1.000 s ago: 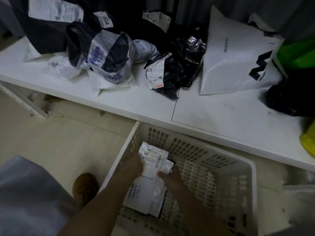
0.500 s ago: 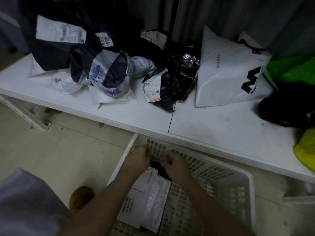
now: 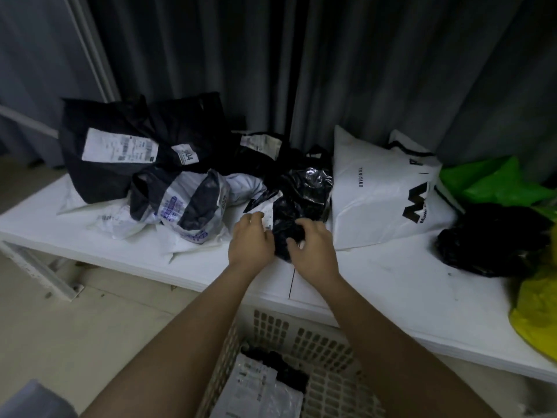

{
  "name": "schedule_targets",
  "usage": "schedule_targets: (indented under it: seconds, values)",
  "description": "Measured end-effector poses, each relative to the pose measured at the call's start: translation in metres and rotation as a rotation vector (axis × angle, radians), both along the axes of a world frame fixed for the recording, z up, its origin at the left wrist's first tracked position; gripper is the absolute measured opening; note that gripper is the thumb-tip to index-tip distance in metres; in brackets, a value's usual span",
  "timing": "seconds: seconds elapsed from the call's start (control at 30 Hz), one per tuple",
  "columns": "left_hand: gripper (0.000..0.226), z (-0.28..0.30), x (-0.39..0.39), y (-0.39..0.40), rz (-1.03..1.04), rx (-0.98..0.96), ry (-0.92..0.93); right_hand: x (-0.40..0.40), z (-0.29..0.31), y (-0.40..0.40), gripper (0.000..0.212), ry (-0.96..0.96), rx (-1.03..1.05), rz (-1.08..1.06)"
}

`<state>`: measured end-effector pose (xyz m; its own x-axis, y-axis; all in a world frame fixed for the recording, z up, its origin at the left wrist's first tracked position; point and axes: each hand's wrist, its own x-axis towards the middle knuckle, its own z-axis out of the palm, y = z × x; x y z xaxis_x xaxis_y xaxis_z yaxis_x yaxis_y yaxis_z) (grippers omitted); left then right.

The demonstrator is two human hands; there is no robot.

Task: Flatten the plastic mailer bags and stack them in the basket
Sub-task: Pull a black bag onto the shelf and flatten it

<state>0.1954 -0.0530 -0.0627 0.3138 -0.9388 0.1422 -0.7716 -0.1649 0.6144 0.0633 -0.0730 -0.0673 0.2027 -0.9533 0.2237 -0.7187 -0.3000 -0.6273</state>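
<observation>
A crumpled black mailer bag (image 3: pixel 301 200) with a white label lies on the white table (image 3: pixel 391 276), in the middle of the pile. My left hand (image 3: pixel 250 239) curls its fingers over the label side of it. My right hand (image 3: pixel 315 251) grips its black front fold between thumb and fingers. Below the table edge stands the white slotted basket (image 3: pixel 328 342). A flat white mailer (image 3: pixel 259 393) lies in the basket on top of a black one (image 3: pixel 286 369).
On the table's left lie a large black bag (image 3: pixel 120 173) with labels and a white bag with blue print (image 3: pixel 187 206). A big white bag (image 3: pixel 376 191), then green (image 3: pixel 494 182), black (image 3: pixel 488 239) and yellow (image 3: pixel 536 312) bags fill the right. A dark curtain hangs behind.
Both hands let go of the white mailer in the basket, rose to the table and closed on the crumpled black bag. The view tilted up.
</observation>
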Motion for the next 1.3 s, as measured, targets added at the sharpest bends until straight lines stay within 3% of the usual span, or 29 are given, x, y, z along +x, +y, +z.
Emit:
schedule_targets:
  seconds: [0.1, 0.17, 0.3, 0.47, 0.6, 0.7, 0.77, 0.87, 1.1, 1.2, 1.3]
  values:
    - [0.057, -0.005, 0.000, -0.015, 0.004, 0.107, 0.079, 0.012, -0.008, -0.016, 0.074, 0.098, 0.142, -0.065]
    - [0.069, -0.008, 0.002, -0.018, -0.007, 0.183, 0.133, 0.019, -0.016, -0.021, 0.081, 0.082, 0.226, -0.061]
    - [0.077, -0.017, 0.001, -0.012, 0.006, 0.213, 0.157, 0.020, -0.027, -0.020, 0.063, -0.067, 0.265, -0.049]
    - [0.081, -0.017, 0.001, 0.001, 0.028, 0.022, 0.099, 0.001, -0.015, -0.008, 0.042, -0.172, 0.173, 0.048]
    - [0.089, -0.002, -0.004, 0.014, -0.046, -0.079, -0.081, -0.029, -0.002, 0.006, 0.037, -0.106, 0.003, 0.108]
    - [0.093, 0.014, -0.013, 0.020, -0.217, -0.023, -0.266, -0.048, 0.011, 0.011, 0.036, -0.034, -0.085, 0.110]
    - [0.088, 0.025, -0.023, 0.024, -0.272, 0.025, -0.379, -0.063, 0.024, 0.019, 0.035, 0.005, -0.128, 0.108]
    - [0.072, 0.037, -0.041, 0.029, -0.260, 0.026, -0.388, -0.086, 0.041, 0.029, 0.032, 0.031, -0.187, 0.100]
    - [0.017, 0.046, -0.078, 0.034, -0.225, -0.073, -0.513, -0.149, 0.056, 0.040, 0.028, 0.170, -0.403, -0.037]
    - [0.016, 0.053, -0.089, 0.034, -0.234, -0.130, -0.590, -0.176, 0.053, 0.043, 0.024, 0.276, -0.483, -0.070]
    - [0.037, 0.058, -0.099, 0.031, -0.236, -0.223, -0.710, -0.188, 0.048, 0.046, 0.024, 0.349, -0.476, -0.098]
